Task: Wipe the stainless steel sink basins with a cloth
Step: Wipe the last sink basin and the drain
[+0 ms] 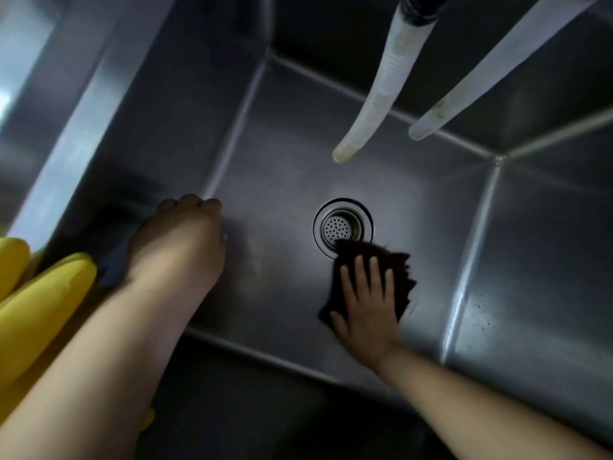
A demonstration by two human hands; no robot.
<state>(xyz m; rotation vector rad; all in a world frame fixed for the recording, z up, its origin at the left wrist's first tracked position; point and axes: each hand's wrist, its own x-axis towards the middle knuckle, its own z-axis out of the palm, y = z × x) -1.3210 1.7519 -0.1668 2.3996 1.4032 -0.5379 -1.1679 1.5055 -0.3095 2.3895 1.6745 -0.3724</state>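
Sink basin (431,207) holding dark cloth (403,277) by drain (343,227), right hand (368,307) flat on it

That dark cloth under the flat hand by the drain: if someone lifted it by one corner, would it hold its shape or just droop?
Probably droop. The dark brown cloth lies crumpled with uneven, ragged edges under the right hand, so it looks soft and thin. It likely slides easily across the smooth stainless steel sink basin floor, and seems light, since flat fingers alone appear to move it.

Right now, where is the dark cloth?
In the head view, the dark cloth lies on the sink basin floor, pressed flat under the right hand, its corner overlapping the drain strainer.
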